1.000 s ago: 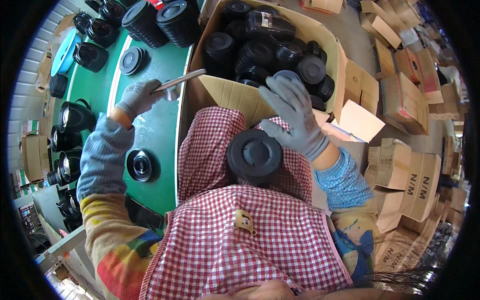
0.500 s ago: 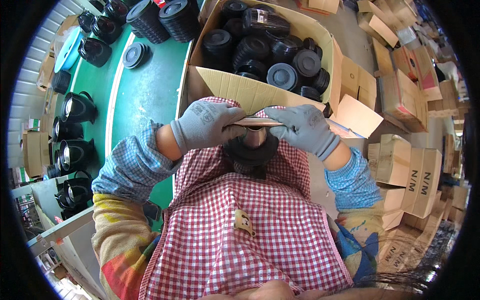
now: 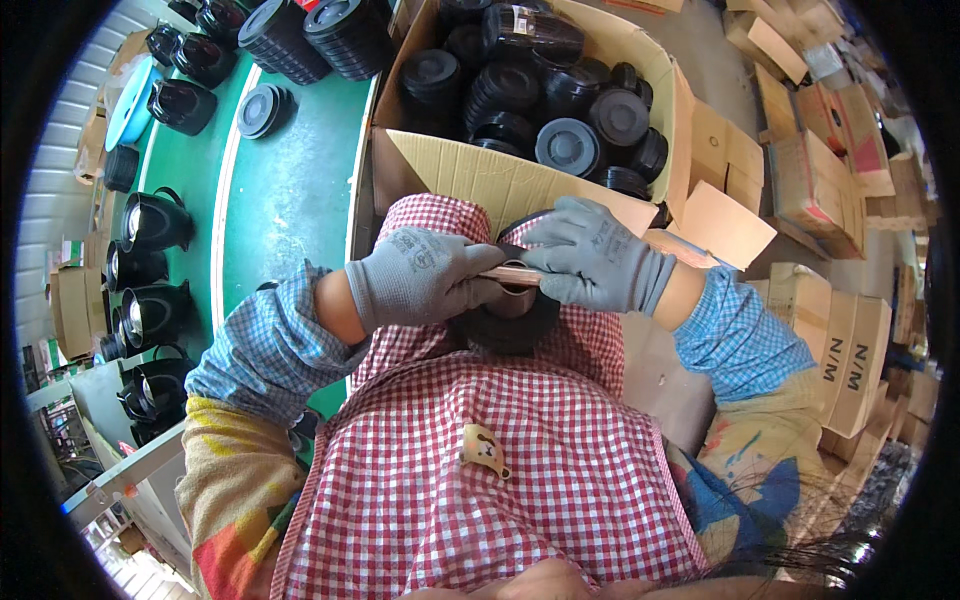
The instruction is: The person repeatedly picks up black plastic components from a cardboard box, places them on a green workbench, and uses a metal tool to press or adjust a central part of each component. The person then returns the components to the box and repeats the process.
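Note:
My left hand (image 3: pixel 425 278), in a grey knit glove, is closed with thumb and fingers on one end of a thin flat strip (image 3: pixel 513 274) with a shiny edge; its exact kind does not show. My right hand (image 3: pixel 592 258), gloved alike, pinches the other end, its upper fingers bent over the far side. Just beneath the strip, a round black part (image 3: pixel 510 325) with a wide rim and a shiny neck rests in my lap against the red checked apron (image 3: pixel 490 450). The hands and strip hide part of its neck.
A cardboard box (image 3: pixel 500 178) full of black lids and stacked round parts stands ahead. On the green table (image 3: pixel 290 190) at left are stacks of black lids (image 3: pixel 283 40), a loose lid (image 3: pixel 262 110) and several black pots (image 3: pixel 155 217). Cartons (image 3: pixel 835 340) are piled at right.
The strip has come down slightly, closer to the black part's neck. My right hand has shifted its hold, fingers raised and more bent; the left hand has moved slightly lower.

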Demonstrator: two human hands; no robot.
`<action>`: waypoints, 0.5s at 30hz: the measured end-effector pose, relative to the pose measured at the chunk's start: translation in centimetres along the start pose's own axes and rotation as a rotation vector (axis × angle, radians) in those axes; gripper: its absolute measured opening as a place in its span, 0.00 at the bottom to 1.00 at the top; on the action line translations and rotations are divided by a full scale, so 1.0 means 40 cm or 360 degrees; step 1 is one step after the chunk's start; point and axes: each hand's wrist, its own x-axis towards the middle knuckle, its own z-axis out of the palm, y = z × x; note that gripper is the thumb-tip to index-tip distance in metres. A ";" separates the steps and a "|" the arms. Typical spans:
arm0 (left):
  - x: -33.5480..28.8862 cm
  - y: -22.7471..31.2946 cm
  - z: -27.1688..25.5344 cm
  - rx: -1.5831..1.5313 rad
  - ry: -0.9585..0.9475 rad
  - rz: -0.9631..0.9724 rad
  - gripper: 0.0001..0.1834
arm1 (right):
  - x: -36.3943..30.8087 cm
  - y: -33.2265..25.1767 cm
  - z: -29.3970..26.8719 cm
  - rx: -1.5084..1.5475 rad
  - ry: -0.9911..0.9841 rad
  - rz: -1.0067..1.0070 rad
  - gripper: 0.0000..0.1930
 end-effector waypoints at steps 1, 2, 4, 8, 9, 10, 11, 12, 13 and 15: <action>-0.001 -0.010 0.011 -0.0069 0.0018 0.0004 0.21 | 0.004 0.012 0.019 0.0107 0.0266 -0.0068 0.32; -0.002 -0.011 0.005 -0.0088 0.0018 0.0008 0.20 | 0.007 0.019 0.028 0.0122 0.0192 -0.0055 0.34; -0.001 -0.025 0.008 -0.0248 0.0008 -0.0085 0.17 | 0.008 0.020 0.042 0.0147 0.0047 -0.0024 0.37; 0.013 -0.025 -0.006 -0.0310 -0.0195 -0.0278 0.17 | 0.006 0.005 0.060 0.0412 -0.0109 0.0057 0.38; 0.015 -0.032 -0.005 -0.0345 -0.0127 -0.0260 0.17 | 0.001 0.000 0.069 0.0487 -0.0094 0.0061 0.38; 0.015 -0.039 0.005 -0.0388 -0.0058 -0.0248 0.17 | -0.011 -0.013 0.076 0.0516 -0.0064 0.0111 0.39; 0.015 -0.046 0.018 -0.0426 0.0023 -0.0241 0.17 | -0.011 -0.034 0.079 0.0486 -0.0038 0.0127 0.39; 0.027 -0.090 0.036 -0.0484 0.0061 -0.0218 0.17 | -0.005 -0.066 0.082 0.0456 -0.0011 0.0144 0.40; 0.047 -0.115 0.029 -0.0402 0.0043 -0.0193 0.15 | 0.004 -0.106 0.080 0.0412 0.0023 0.0180 0.40; 0.101 -0.180 0.040 -0.0238 0.0094 -0.0006 0.16 | 0.037 -0.192 0.080 0.0413 0.0035 0.0207 0.44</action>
